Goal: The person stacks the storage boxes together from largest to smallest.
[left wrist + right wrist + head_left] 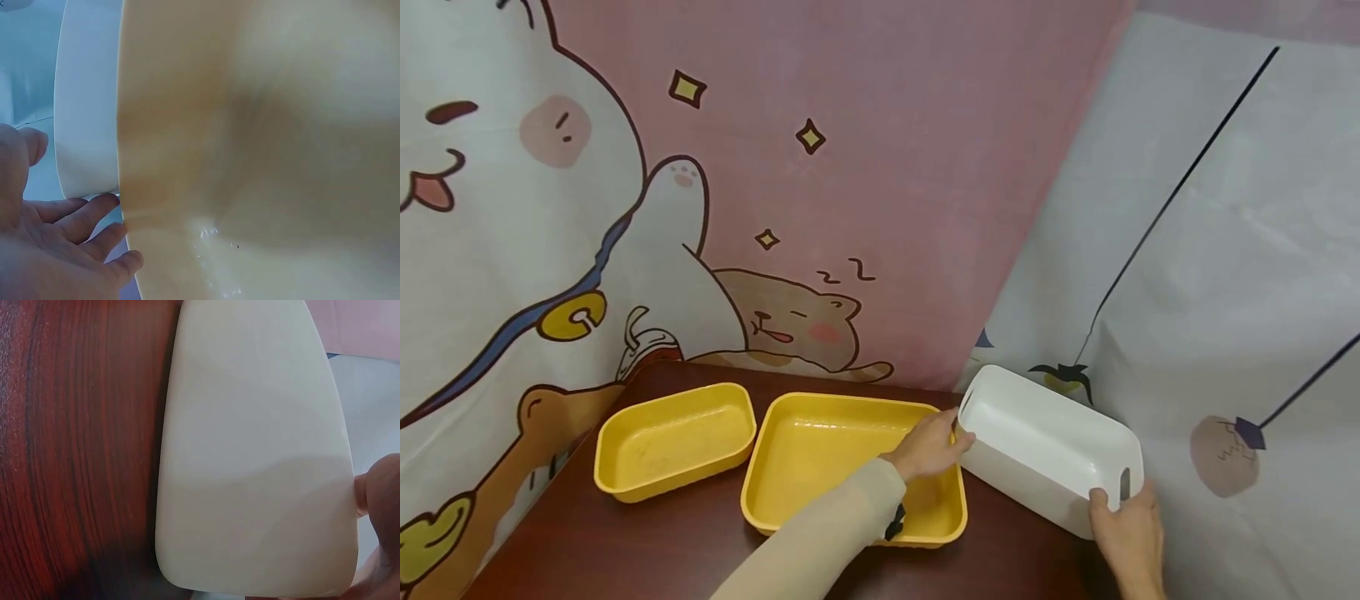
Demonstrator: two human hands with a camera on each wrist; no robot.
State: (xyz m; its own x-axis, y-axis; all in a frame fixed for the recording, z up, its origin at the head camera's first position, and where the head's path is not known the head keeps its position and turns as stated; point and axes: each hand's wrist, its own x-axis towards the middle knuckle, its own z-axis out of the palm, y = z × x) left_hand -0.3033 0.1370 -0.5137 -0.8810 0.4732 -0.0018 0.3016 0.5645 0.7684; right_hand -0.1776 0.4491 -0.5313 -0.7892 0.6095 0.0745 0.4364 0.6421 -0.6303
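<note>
A white oblong bin (1037, 442) with cut-out handles in its ends sits at the right of the table, set at an angle. My right hand (1127, 533) grips its right end, thumb over the rim beside the handle hole; in the right wrist view the bin's side (256, 450) hides most of that hand's fingers. My left hand (928, 446) reaches across a large yellow tray (805, 450) to the bin's left end. Seen from the left wrist, the left hand's fingers (87, 219) are loosely extended at the bin's edge, thumb spread apart from them.
Left of the large tray stands a smaller yellow tray (677, 437). Dark reddish wood makes up the tabletop (700, 533). A curtain with cartoon cats (880, 192) hangs right behind the table and continues down the right side, close to the white bin.
</note>
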